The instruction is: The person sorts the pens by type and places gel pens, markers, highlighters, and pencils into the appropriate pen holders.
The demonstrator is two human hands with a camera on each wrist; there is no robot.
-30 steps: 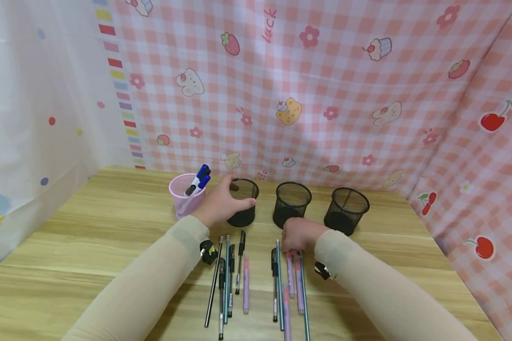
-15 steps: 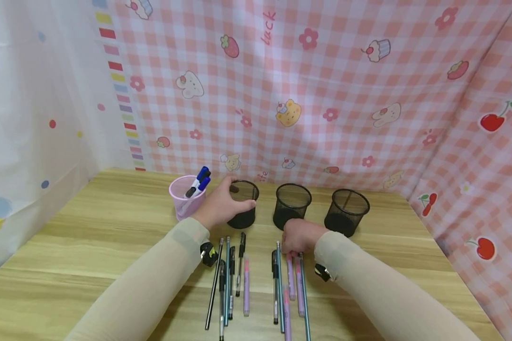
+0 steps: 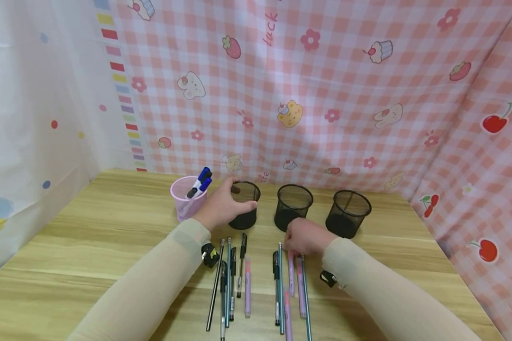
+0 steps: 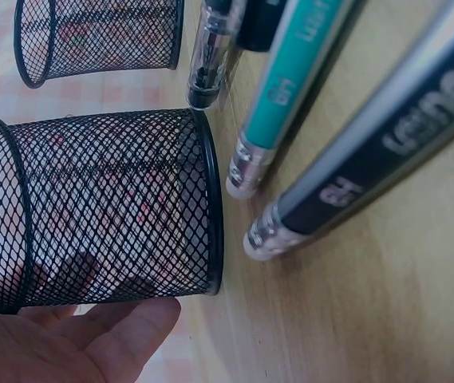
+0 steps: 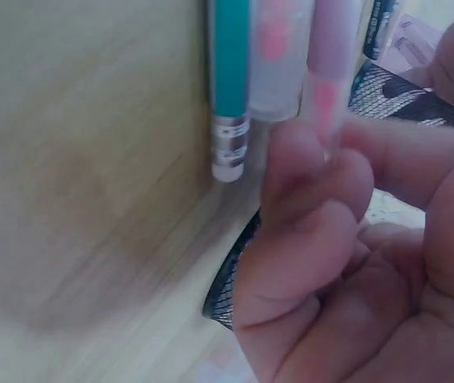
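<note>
My left hand (image 3: 223,204) holds a black mesh pen holder (image 3: 245,219), its thumb and fingers spread round the sides. In the left wrist view the fingers (image 4: 135,339) show along the mesh wall. My right hand (image 3: 308,236) pinches the upper end of a lilac highlighter (image 3: 291,277) with a pink tip section. The right wrist view shows this highlighter (image 5: 330,48) between the fingertips, beside another pale lilac one and a teal pencil (image 5: 230,72). More pencils, black-capped gel pens (image 3: 276,284) and highlighters lie in two groups on the table.
Two more black mesh holders (image 3: 294,199) (image 3: 343,222) stand upright to the right along the back. At the left, a pink mesh holder (image 3: 183,208) contains several blue- and black-capped markers (image 3: 203,184). A checked cloth (image 3: 324,71) hangs behind the wooden table (image 3: 89,237).
My right hand and forearm have shifted slightly to the right, and the pinched highlighter has moved a little away from me. My left hand stays on the mesh holder.
</note>
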